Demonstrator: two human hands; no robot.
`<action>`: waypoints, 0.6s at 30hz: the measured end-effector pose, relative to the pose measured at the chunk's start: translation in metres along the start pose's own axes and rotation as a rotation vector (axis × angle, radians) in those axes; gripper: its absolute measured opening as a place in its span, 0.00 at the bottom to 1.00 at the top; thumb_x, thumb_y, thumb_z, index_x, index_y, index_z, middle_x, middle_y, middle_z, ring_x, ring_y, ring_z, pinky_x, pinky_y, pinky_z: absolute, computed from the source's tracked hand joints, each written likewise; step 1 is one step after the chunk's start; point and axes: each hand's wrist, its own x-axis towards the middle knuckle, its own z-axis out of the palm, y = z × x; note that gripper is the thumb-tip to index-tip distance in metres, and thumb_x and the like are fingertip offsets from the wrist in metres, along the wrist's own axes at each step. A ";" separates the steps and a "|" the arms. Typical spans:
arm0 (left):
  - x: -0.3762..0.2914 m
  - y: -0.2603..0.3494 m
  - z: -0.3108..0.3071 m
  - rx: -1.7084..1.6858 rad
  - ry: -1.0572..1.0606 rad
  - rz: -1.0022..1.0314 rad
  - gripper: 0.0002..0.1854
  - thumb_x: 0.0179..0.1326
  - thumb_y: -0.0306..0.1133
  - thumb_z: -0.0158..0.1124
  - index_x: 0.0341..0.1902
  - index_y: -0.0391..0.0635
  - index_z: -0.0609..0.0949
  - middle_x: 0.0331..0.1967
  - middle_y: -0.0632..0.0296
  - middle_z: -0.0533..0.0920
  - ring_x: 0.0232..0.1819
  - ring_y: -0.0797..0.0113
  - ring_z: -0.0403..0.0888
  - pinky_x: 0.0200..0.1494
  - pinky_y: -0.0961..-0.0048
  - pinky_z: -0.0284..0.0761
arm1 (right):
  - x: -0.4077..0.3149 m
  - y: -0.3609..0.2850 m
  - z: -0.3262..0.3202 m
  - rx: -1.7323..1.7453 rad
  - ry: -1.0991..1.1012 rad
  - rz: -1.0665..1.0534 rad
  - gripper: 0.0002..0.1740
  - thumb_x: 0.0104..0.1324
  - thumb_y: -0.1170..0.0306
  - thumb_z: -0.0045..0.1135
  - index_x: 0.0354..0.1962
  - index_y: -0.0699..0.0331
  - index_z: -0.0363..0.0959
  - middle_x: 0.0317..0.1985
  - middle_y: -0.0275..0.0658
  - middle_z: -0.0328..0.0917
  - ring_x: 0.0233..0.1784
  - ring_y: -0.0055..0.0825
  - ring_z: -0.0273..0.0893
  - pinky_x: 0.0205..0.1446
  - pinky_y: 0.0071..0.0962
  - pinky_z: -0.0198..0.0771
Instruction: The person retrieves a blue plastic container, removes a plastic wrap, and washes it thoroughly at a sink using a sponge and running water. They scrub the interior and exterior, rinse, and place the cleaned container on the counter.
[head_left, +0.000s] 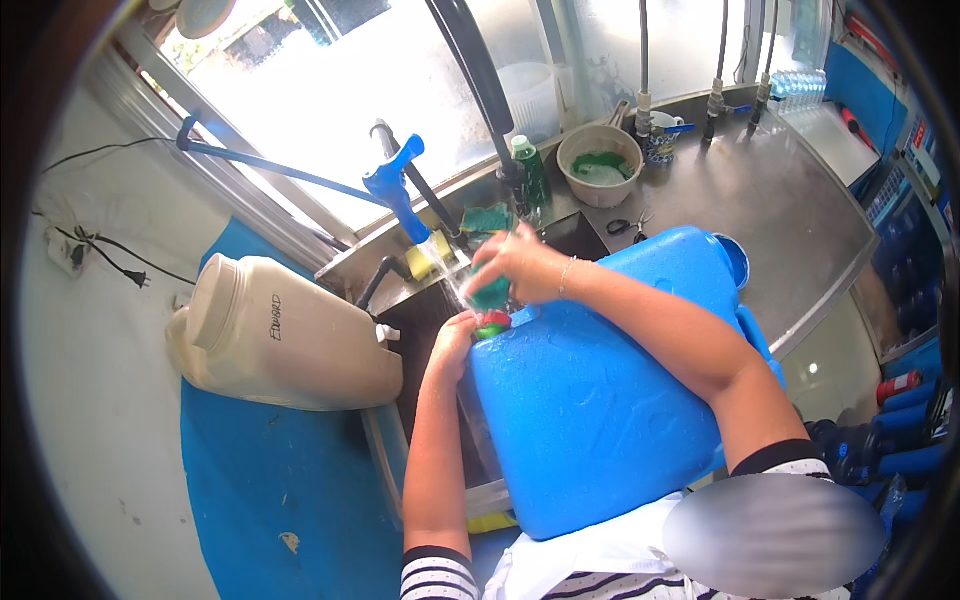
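A large blue plastic jug (592, 405) lies tilted across the sink, close to my body. My left hand (456, 341) is at its left upper corner, with its fingers by a red and green spigot or cap (493, 325); how firmly they hold it is hidden. Above that, my right hand (517, 266), slightly blurred, is closed around a green scouring pad (489, 291). Water (448, 274) runs from a blue-handled faucet (409, 202) beside the pad. Behind the faucet, a yellow sponge (427, 256) and another green pad (487, 219) rest on the sink ledge.
A beige water container (285, 337) stands tilted left of the sink basin (420, 330). Behind are a green bottle (531, 172) and a dipper (600, 165) with green soapy liquid. Scissors (626, 225) and a mug (661, 139) sit on the steel counter (772, 202). Black pipes rise along the window.
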 end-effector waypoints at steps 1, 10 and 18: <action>-0.001 -0.001 0.000 -0.037 -0.018 -0.009 0.17 0.69 0.32 0.57 0.56 0.38 0.83 0.45 0.58 0.87 0.44 0.69 0.85 0.52 0.71 0.78 | 0.000 0.000 0.001 0.183 -0.092 -0.091 0.36 0.51 0.77 0.67 0.53 0.25 0.82 0.58 0.33 0.75 0.69 0.37 0.67 0.73 0.77 0.42; -0.003 -0.003 0.010 -0.106 0.081 0.048 0.20 0.70 0.34 0.57 0.61 0.36 0.79 0.49 0.53 0.85 0.46 0.65 0.85 0.50 0.70 0.81 | 0.001 -0.001 0.000 0.215 -0.265 0.040 0.37 0.54 0.82 0.59 0.54 0.27 0.82 0.59 0.34 0.75 0.72 0.41 0.65 0.73 0.78 0.39; -0.003 -0.004 0.000 -0.091 0.000 0.005 0.16 0.67 0.30 0.56 0.54 0.34 0.82 0.46 0.54 0.86 0.41 0.66 0.85 0.49 0.70 0.82 | 0.002 -0.009 0.001 -0.005 -0.105 0.023 0.35 0.51 0.79 0.63 0.52 0.29 0.82 0.61 0.35 0.74 0.74 0.38 0.62 0.75 0.76 0.36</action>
